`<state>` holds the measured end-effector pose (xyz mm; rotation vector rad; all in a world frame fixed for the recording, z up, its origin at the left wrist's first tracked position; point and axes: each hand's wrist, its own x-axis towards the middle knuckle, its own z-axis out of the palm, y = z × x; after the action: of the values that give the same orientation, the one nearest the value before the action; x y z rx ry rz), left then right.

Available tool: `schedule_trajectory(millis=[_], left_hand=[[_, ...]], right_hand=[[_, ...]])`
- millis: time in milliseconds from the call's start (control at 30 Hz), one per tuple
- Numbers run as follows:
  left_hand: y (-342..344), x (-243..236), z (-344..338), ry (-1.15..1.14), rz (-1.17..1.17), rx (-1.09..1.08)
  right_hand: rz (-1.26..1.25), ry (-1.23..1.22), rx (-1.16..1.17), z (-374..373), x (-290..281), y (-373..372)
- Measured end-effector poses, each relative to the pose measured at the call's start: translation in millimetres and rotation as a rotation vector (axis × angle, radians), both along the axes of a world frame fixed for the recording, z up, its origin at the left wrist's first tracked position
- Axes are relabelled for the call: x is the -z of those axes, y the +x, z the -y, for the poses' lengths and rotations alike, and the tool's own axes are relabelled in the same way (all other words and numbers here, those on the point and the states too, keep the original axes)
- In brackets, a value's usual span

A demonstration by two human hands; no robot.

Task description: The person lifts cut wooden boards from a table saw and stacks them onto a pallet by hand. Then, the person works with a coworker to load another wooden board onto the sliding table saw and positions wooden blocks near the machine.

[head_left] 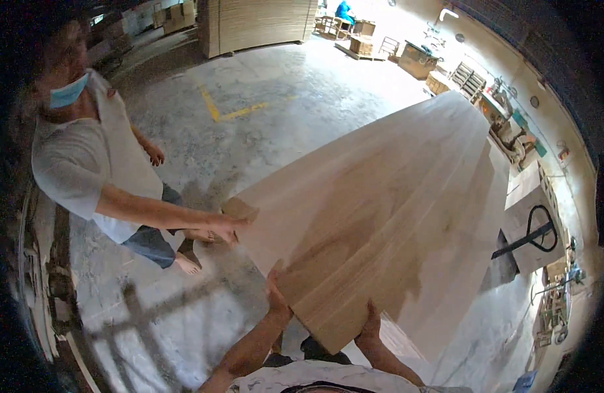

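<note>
The fingers of the left hand (277, 296) curl round the board (380, 203) at its near left edge, and those of the right hand (370, 325) hold its near right corner, thumb up; both have a grip on it. The board lies between them, running away from the wearer toward the far wall (521, 73).

Over on the left, a co-worker (95, 144) in a pale shirt and blue mask (69, 92) has one hand (227, 226) at the board's left corner. The floor (308, 82) is grey and blotchy, with barred shadows at the lower left and a bent yellow line (208, 102) farther back. Behind that stands a tall stack (259, 27) of sheets; beyond, someone in blue (343, 12) is small in the bright light. To the right, a black handle (526, 240) sticks out before a pale box (526, 191).

The left rim falls into black, and the things along it are murky. Most of the gripping fingertips are hidden under the board, as is whatever bears it. I can't tell whether the paler strip at its right is another sheet.

The board is long, flat and light brown, streaked with grain lengthwise, dusky with shadow across its near part and paler toward the far end.
</note>
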<state>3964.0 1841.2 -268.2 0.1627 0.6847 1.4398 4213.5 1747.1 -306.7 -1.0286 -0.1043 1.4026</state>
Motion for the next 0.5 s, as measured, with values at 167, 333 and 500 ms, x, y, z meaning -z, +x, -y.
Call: schedule_trajectory(millis=[167,333,500], left_hand=[[25,74,-43,0.037,0.061,-0.025],[25,109,-61,0.119,0.144,0.113],[-10,118,-7,0.012,-0.201,0.302]], right_hand=[[-0.065,0.049,-0.093,-23,-14,18],[0.093,0.035,-0.117,-56,19,77],[0.279,0.122,-0.037,-94,22,67]])
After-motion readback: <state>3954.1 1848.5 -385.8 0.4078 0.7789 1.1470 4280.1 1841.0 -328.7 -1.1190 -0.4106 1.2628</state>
